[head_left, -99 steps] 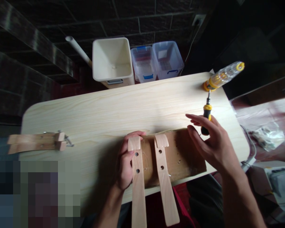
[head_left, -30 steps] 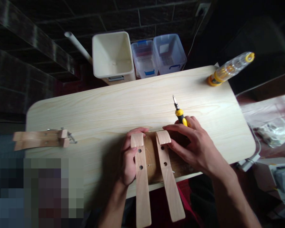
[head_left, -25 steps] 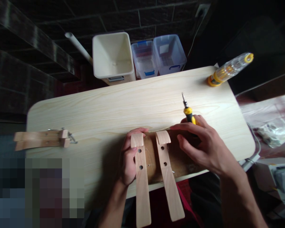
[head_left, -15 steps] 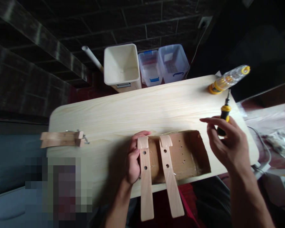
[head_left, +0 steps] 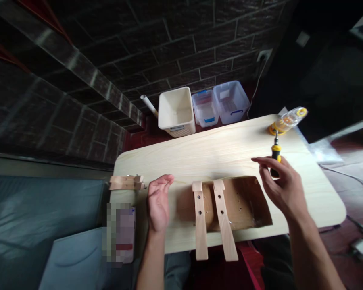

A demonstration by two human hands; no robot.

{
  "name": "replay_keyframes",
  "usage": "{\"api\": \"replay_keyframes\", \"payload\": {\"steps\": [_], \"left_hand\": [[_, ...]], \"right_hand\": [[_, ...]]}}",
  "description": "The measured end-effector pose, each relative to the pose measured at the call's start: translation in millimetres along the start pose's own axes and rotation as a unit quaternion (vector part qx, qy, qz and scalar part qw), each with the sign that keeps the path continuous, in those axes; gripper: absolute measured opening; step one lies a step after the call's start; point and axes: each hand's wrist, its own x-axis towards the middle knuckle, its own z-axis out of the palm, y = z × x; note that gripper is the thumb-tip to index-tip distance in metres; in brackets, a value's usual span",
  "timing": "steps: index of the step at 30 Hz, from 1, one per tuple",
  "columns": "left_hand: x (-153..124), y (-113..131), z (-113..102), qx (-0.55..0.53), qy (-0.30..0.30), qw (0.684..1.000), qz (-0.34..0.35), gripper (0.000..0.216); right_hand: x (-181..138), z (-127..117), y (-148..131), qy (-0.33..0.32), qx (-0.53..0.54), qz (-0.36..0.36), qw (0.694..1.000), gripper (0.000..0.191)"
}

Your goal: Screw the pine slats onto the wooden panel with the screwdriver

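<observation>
My left hand [head_left: 158, 205] is raised over the table, left of the cardboard box, holding nothing, its fingers loosely apart. In my right hand [head_left: 286, 187] a yellow-and-black screwdriver [head_left: 276, 151] points away from me, tip up. Between my hands lies the open, shallow cardboard box [head_left: 251, 201]. Across it rest a left wooden strip [head_left: 201, 233] and a right wooden strip [head_left: 226, 231], each with a rounded block at its far end and two dark screw holes or heads. Their near ends stick out past the table's front edge.
A clear bit case [head_left: 290, 120] with yellow ends stands at the table's [head_left: 181, 157] far right corner. More wooden pieces [head_left: 125, 182] with screws lie at the left end. Beyond the far edge stand a cream bin [head_left: 177, 110] and two clear plastic boxes [head_left: 231, 102].
My left hand has let go of the box and left wooden strip and moved left. The right hand still holds the screwdriver. The camera view has shifted.
</observation>
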Motion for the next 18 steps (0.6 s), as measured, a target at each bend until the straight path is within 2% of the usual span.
{"api": "replay_keyframes", "payload": {"steps": [2,5,9,11,12,15,16,18], "left_hand": [[3,20,-19,0.030,0.015,0.999,0.033,0.013],[13,55,-54,0.157,0.041,0.983,0.089,0.012],[41,96,-101,0.335,0.020,0.938,0.087,0.025],[53,107,-119,0.449,-0.021,0.892,0.051,0.029],[57,110,-126,0.515,-0.057,0.855,0.032,0.031],[59,110,-137,0.677,-0.139,0.722,0.031,0.029],[60,108,-140,0.706,-0.148,0.692,0.030,0.026],[65,103,-147,0.731,-0.162,0.662,0.033,0.024]], "right_hand": [[0,-4,1,0.009,-0.004,0.005,1.000,0.027],[0,-6,2,0.020,-0.013,0.020,1.000,0.027],[-1,-6,3,0.026,-0.017,0.021,0.999,0.027],[-2,-5,3,0.022,-0.012,0.019,1.000,0.028],[-2,-5,2,0.021,-0.010,0.019,1.000,0.028],[-2,-6,1,0.025,-0.008,0.021,0.999,0.027],[-2,-6,0,0.027,-0.007,0.023,0.999,0.027],[-3,-5,0,0.028,-0.003,0.027,0.999,0.027]]}}
